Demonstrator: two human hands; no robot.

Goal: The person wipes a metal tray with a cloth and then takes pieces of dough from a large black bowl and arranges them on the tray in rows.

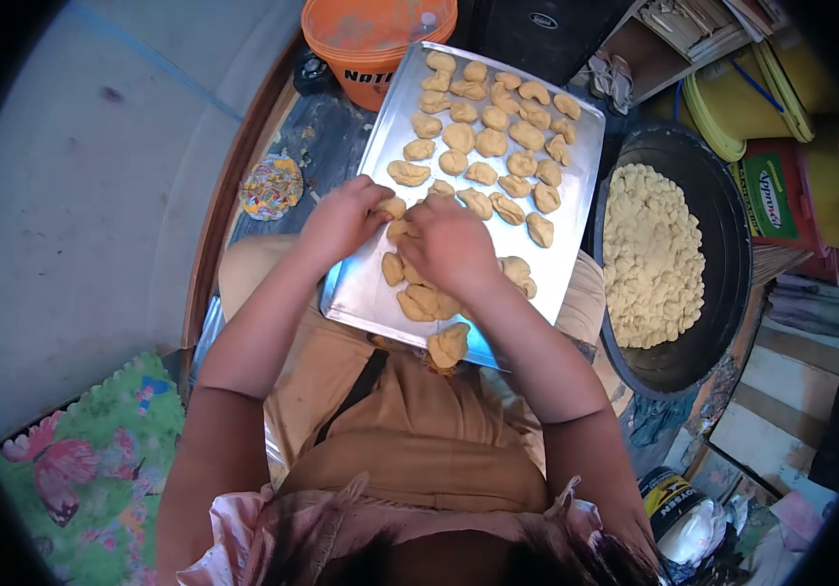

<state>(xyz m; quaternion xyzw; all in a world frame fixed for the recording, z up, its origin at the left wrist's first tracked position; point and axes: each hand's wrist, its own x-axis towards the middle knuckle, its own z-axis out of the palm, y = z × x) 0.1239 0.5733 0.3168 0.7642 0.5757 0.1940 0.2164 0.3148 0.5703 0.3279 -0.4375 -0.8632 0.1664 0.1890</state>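
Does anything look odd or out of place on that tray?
Yes, one dough lump: it sits at the near edge of the metal tray and seems to jut over the rim, while the far dough pieces lie in rough rows well inside it.

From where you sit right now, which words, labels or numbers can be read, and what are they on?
I'll say where the print is, without copying it.
Orange bucket: large dark lettering, cut off by the tray.
Red-and-green package: pale lettering on the green part.
Black-and-yellow can: lettering on its side.
Black box: oval badge, too small to read.
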